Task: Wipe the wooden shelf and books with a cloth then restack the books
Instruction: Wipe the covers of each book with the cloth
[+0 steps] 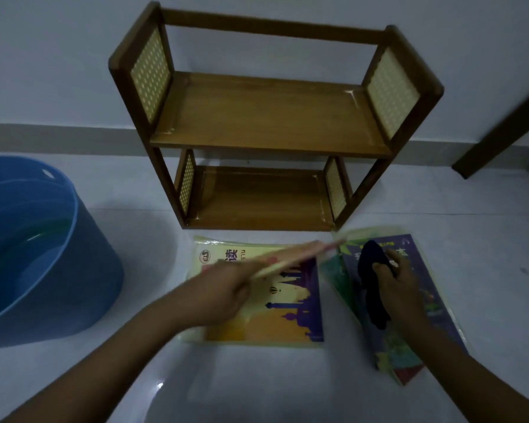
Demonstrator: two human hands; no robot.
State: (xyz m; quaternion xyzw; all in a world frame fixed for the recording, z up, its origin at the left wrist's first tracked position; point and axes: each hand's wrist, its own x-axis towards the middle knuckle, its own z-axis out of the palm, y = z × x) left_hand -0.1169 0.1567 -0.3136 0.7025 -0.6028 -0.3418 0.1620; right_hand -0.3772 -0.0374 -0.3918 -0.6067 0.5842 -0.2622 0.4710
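Note:
A two-tier wooden shelf (266, 117) with woven side panels stands against the wall, both tiers bare. In front of it on the floor lies a yellow and purple book (287, 309). My left hand (223, 288) holds a thin book (300, 254) edge-on above it, blurred by motion. To the right, a stack of purple and green books (422, 300) lies at an angle. My right hand (400, 282) grips a dark cloth (370, 282) and presses it on the top cover of that stack.
A large blue plastic tub (43, 245) sits at the left on the pale floor (257, 386). A dark wooden post (501, 123) leans at the far right by the wall.

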